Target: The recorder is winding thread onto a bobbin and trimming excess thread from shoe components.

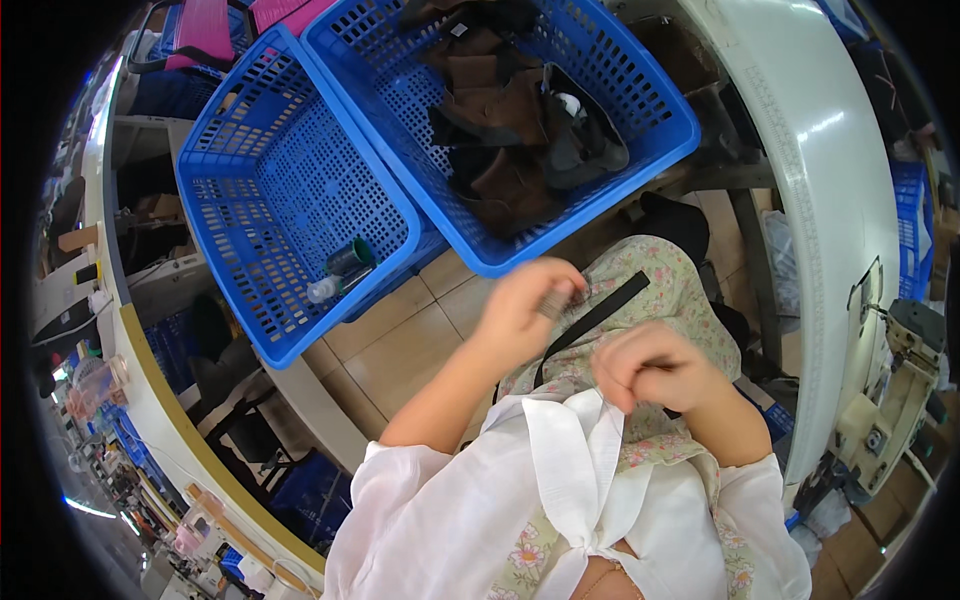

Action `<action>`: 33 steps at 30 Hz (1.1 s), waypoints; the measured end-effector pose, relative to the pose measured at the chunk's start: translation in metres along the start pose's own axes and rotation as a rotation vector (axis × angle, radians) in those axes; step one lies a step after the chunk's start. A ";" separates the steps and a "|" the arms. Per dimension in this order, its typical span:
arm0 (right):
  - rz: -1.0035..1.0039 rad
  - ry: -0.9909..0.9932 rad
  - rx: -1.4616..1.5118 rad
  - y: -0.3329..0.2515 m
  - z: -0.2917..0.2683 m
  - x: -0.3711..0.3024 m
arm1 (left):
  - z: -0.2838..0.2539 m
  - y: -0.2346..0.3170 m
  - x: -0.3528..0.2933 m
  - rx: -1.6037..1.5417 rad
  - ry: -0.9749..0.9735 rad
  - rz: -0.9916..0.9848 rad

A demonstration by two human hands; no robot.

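Over my lap, my left hand is closed with its fingers curled, slightly smeared by motion. A small greyish patch shows at its fingers, too blurred to name. My right hand is also closed, thumb against bent fingers, just above the white bow on my chest; whatever it pinches is hidden. Between the hands a black strap lies slantwise across the floral cloth over my lap. I cannot see either hand gripping the strap.
Ahead, a blue basket holds brown and dark shoe pieces. Left of it, another blue basket contains a green spool and a small bottle. A white table curves along my right, with a sewing machine beyond.
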State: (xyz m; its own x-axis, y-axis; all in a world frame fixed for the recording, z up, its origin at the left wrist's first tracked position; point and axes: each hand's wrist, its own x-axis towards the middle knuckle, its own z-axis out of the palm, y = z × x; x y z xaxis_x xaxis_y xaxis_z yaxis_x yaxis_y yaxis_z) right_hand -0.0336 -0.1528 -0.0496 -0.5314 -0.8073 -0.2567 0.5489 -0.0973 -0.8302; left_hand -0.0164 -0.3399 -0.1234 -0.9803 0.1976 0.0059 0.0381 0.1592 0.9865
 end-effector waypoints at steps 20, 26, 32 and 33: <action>-0.173 -0.181 -0.070 0.007 0.005 0.001 | 0.000 -0.015 0.003 -0.138 0.025 -0.170; -0.650 0.331 0.058 -0.026 -0.050 0.005 | 0.009 -0.010 -0.043 -0.318 -0.185 -0.283; 0.102 0.177 -0.112 0.062 -0.026 0.060 | -0.015 0.081 -0.031 -0.525 -0.336 0.280; 0.202 0.059 -0.147 0.078 -0.019 0.056 | -0.024 0.086 -0.026 -0.533 -0.340 0.348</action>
State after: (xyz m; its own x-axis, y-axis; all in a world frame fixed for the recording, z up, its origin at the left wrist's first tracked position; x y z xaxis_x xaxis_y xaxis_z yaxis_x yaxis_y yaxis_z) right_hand -0.0328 -0.1946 -0.1376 -0.4597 -0.7661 -0.4492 0.5501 0.1515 -0.8213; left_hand 0.0081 -0.3551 -0.0350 -0.8106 0.4546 0.3691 0.1528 -0.4443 0.8828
